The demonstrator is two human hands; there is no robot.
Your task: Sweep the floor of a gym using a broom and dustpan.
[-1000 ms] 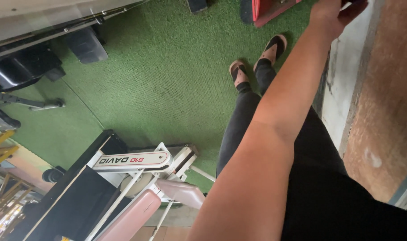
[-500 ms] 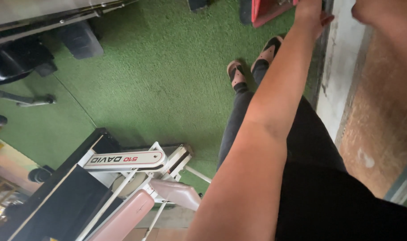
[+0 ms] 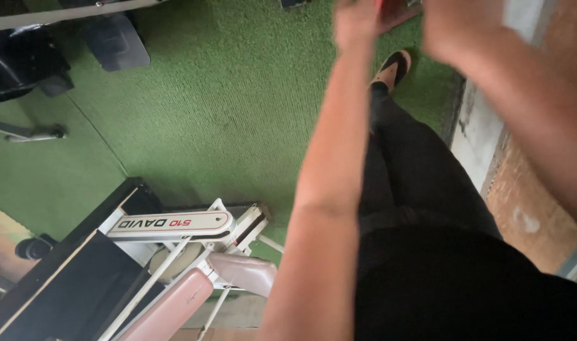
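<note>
Red object (image 3: 399,7) sits between both blurred hands, fingers unclear

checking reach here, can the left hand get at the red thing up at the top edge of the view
Probably yes. The left hand is stretched out right beside the red thing with nothing between them, though both are blurred and cut by the frame edge, so contact cannot be told.

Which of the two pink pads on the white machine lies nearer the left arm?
The shorter, upper pink pad, beside the left forearm; the longer pink pad lies lower, further left.
</note>
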